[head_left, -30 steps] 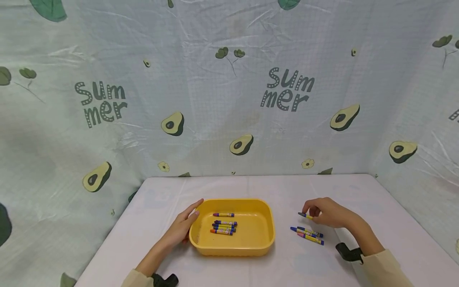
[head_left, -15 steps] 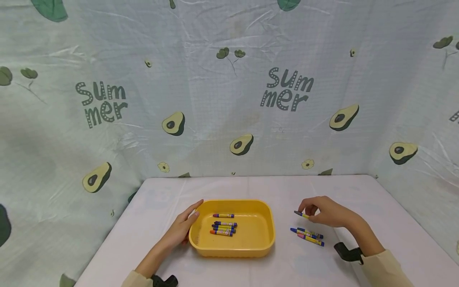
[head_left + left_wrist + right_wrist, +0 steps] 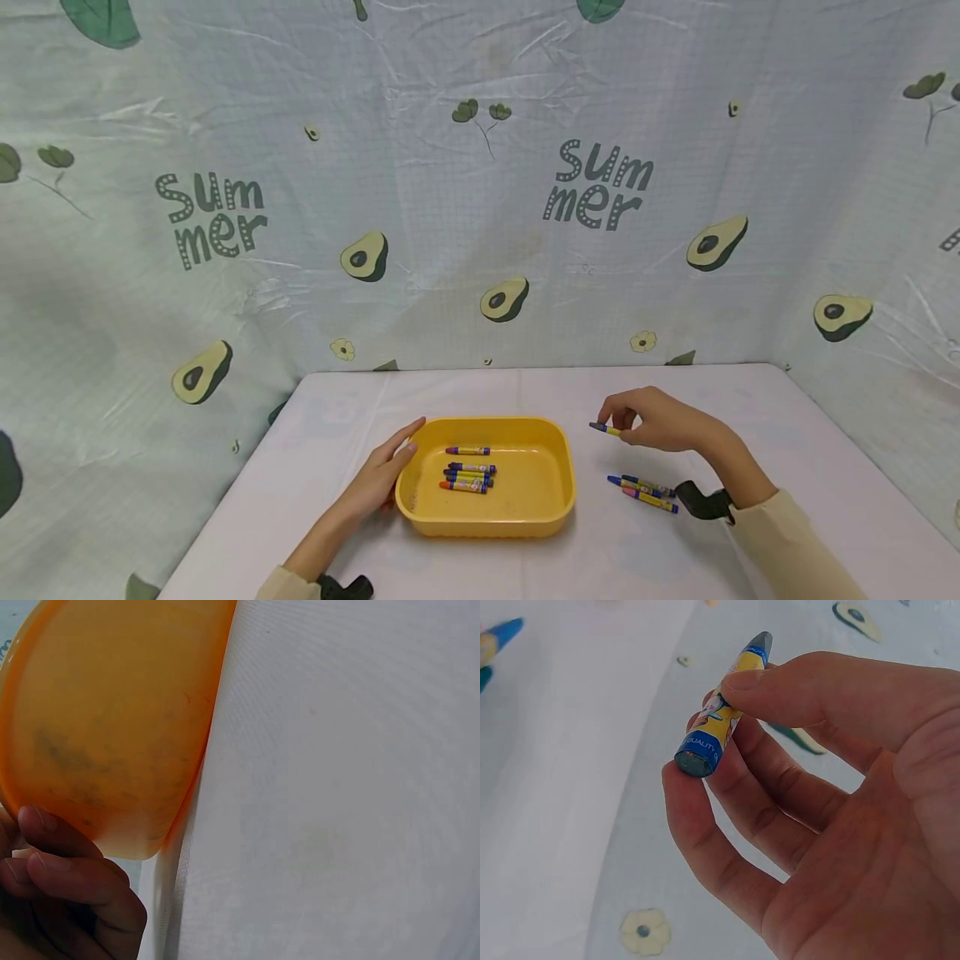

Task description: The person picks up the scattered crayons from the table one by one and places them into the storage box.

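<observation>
My right hand (image 3: 660, 418) pinches a grey crayon (image 3: 718, 712) between thumb and fingers, raised above the table to the right of the tray. Its wrapper is yellow and blue, and its grey tip points away from the palm. At the left end of a yellow plastic tray (image 3: 525, 521), my left hand (image 3: 378, 477) grips the rim. In the left wrist view its curled fingers (image 3: 82, 881) touch the tray wall. Inside the tray lie several crayons, among them an orange crayon (image 3: 463, 486) and a reddish-purple crayon (image 3: 468, 451).
Right of the tray, a blue crayon (image 3: 621, 481), a pink crayon (image 3: 649, 499) and a dark crayon (image 3: 660, 487) lie close together on the white-covered table (image 3: 600, 567). A printed avocado curtain (image 3: 435, 167) hangs behind and along both sides.
My right hand has lifted the grey crayon from near the loose crayons and carried it left and away from me, toward the tray. The left hand and tray have stayed in place.
</observation>
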Action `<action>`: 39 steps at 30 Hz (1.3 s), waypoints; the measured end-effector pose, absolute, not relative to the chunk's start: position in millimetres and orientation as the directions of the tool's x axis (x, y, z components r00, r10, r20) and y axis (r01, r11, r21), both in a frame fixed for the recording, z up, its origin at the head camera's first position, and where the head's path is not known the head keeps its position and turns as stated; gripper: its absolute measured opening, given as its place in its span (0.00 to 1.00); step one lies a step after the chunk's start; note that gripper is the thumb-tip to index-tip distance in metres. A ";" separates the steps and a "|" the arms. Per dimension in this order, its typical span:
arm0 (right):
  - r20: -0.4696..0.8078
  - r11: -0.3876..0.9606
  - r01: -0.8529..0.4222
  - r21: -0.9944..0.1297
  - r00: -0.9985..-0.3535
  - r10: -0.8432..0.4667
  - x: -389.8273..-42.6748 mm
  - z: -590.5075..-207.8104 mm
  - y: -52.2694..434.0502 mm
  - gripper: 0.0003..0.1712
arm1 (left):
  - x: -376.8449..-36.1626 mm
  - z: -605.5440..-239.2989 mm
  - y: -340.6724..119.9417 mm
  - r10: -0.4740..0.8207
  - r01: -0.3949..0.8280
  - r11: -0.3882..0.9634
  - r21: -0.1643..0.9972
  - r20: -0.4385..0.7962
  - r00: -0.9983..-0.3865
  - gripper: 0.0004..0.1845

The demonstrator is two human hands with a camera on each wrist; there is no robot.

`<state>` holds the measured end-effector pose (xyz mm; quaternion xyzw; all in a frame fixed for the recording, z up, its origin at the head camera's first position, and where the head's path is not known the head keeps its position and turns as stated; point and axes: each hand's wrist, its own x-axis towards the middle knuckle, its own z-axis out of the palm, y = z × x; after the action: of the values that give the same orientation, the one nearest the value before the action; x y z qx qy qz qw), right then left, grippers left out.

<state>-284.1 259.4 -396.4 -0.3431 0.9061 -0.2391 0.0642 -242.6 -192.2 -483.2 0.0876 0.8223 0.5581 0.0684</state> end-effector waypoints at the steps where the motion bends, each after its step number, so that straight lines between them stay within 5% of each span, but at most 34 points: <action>1: 0.047 0.649 -0.594 -0.475 -0.754 -0.656 -284.8 -394.5 255.9 0.12 | -242.6 -483.2 -192.1 0.221 0.068 0.362 0.930 -0.015 -0.975 0.28; 22: -0.015 0.612 -0.660 -0.436 -0.674 -0.738 -293.3 -358.2 165.2 0.14 | -241.7 -480.4 -192.7 0.235 0.087 0.370 0.925 -0.002 -0.972 0.29; 39: -0.078 0.597 -0.680 -0.426 -0.630 -0.773 -311.6 -383.2 106.3 0.16 | -244.2 -481.3 -189.0 0.233 0.084 0.361 0.929 -0.003 -0.972 0.28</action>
<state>-311.6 106.3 -383.2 -0.4106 0.8844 -0.1814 0.1282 -244.2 -189.0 -481.3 0.0965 0.8221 0.5570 0.0671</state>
